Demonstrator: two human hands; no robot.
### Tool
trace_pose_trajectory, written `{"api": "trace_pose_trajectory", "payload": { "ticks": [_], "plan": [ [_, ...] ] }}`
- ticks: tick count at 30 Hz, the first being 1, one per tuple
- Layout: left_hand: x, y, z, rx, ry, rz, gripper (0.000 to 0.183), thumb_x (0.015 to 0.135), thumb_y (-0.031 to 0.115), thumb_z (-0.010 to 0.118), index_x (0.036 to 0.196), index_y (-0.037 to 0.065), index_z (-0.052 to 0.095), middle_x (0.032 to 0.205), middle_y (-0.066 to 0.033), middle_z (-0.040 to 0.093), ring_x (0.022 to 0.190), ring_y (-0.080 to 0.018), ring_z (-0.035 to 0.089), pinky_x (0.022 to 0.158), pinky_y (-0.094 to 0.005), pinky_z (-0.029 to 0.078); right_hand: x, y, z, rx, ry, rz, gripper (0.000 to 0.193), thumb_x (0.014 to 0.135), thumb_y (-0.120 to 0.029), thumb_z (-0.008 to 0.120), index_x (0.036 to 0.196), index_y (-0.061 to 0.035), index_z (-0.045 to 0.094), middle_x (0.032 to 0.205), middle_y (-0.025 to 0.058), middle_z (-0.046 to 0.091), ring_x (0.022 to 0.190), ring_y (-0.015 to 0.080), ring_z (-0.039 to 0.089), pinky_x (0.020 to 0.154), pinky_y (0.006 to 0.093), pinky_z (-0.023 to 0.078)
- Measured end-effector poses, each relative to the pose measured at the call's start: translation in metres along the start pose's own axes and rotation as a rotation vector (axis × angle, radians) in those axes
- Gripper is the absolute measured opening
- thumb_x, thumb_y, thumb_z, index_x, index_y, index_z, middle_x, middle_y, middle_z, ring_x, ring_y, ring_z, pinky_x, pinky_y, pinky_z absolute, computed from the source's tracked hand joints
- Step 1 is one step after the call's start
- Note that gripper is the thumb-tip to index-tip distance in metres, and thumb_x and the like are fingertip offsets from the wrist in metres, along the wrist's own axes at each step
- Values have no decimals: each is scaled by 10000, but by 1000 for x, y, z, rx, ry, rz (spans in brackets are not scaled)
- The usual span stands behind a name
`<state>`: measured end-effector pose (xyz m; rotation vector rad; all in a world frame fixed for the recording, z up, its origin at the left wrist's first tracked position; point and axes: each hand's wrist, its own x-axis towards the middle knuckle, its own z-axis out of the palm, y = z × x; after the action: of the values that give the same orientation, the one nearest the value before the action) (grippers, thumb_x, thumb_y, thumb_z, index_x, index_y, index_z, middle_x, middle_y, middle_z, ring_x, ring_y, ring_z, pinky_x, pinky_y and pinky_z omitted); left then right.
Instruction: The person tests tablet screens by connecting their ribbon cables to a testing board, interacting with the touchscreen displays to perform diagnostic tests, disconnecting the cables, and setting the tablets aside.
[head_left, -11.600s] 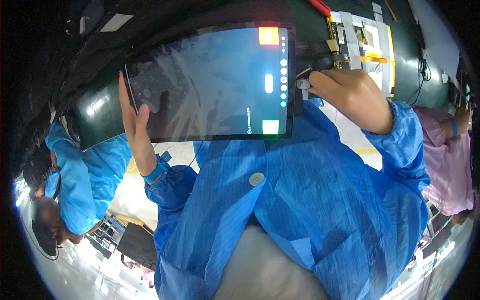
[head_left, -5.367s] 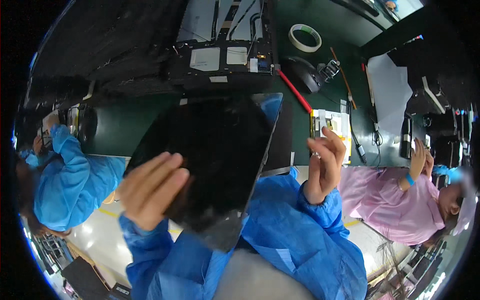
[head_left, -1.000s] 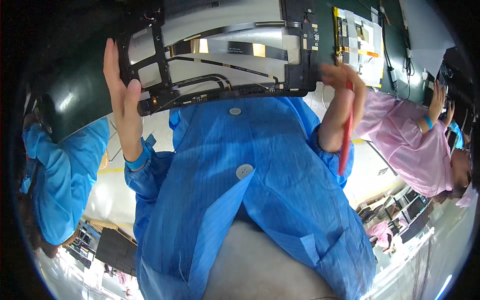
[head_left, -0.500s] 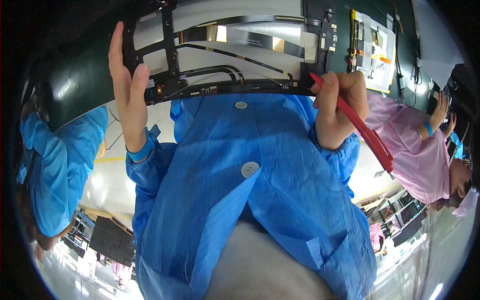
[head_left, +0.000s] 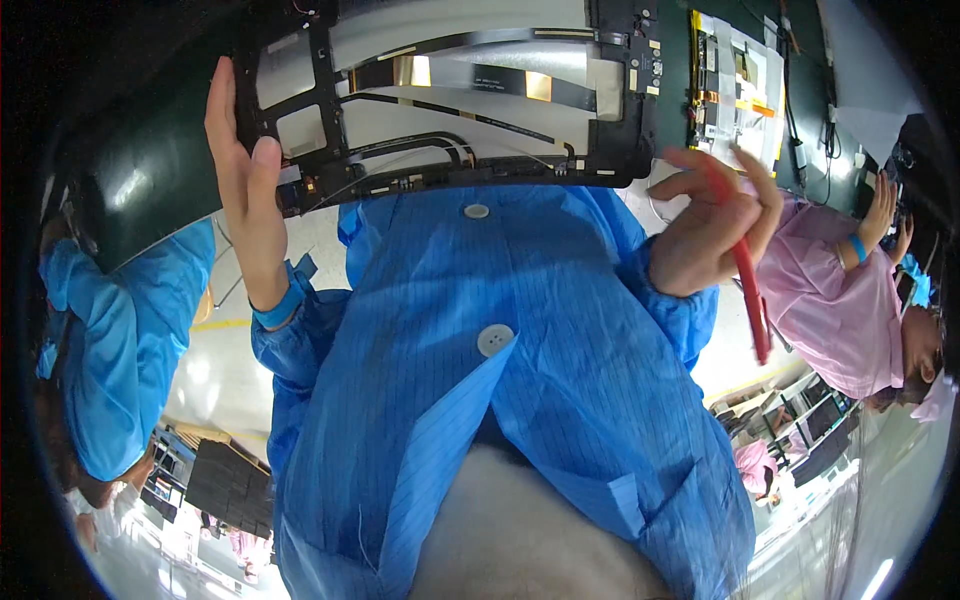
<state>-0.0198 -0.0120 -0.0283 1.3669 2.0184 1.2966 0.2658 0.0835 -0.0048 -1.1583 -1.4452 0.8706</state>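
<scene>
A flat black device frame [head_left: 335, 130] with silver panels, ribbon cables and thin wires spans the upper middle of the head view. Along its left side lies my left hand [head_left: 243, 190], fingers stretched out straight and the thumb near the frame's lower left corner. My right hand [head_left: 705, 225] is off the frame's lower right corner, closed around a red pen [head_left: 755, 310]. The pen's upper part passes between my fingers, and its other end points down toward me. Motion blurs the right fingers a little.
Right of the frame, a white and yellow-edged flat part [head_left: 740, 100] with orange tape lies on the dark green bench [head_left: 150, 160]. Black cables [head_left: 797, 150] run beside it. A person in pink [head_left: 830, 290] is at the right, and another in blue [head_left: 130, 330] at the left.
My right hand has moved right, away from the frame's corner, and the pen has turned more upright in it. The frame and my left hand appear slightly farther left.
</scene>
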Motion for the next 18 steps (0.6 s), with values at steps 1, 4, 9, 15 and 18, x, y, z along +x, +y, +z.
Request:
{"api": "trace_pose_trajectory", "payload": {
  "ticks": [1, 4, 9, 15, 18],
  "plan": [
    [2, 1, 1, -7, -4, 10, 661, 828, 404, 484, 1403, 137, 300, 1460, -124, 260, 1359, -280, 227, 1110, -370, 161, 5, -2, -5, 18, 57, 37, 432, 972, -345, 337, 997, 45, 522, 736, 210, 645, 519, 178, 602, 501, 244, 483],
    [2, 1, 1, 0, 3, 27, 673, 823, 387, 486, 1409, 124, 286, 1467, -121, 245, 1366, -283, 205, 1117, -373, 134, 9, 8, -10, -24, -117, 229, 292, 958, -224, 415, 1009, 29, 552, 929, 180, 656, 772, 197, 634, 722, 287, 511],
    [2, 21, 1, -177, -22, -24, 767, 768, 390, 488, 1414, 54, 249, 1466, -140, 233, 1362, -267, 207, 1106, -334, 146, 5, -6, -5, -141, -234, 303, 137, 899, -148, 536, 969, -30, 543, 887, 59, 584, 818, 129, 508, 778, 249, 401],
    [-20, 55, 15, -494, 15, -112, 975, 730, 577, 587, 1400, -22, 206, 1468, -209, 160, 1362, -306, 172, 1107, -371, 128, 6, -19, -13, 84, 170, 384, 149, 850, -66, 490, 990, -65, 438, 886, 35, 408, 796, 123, 374, 762, 240, 322],
    [-16, 100, 6, -604, -52, -2, 886, 730, 527, 602, 1385, 35, 264, 1460, -272, 80, 1345, -373, 193, 1070, -428, 237, 3, -19, -39, 421, 203, 346, 249, 902, -143, 459, 1146, -104, 425, 1050, 38, 463, 955, 141, 467, 841, 265, 376]
  ]
}}
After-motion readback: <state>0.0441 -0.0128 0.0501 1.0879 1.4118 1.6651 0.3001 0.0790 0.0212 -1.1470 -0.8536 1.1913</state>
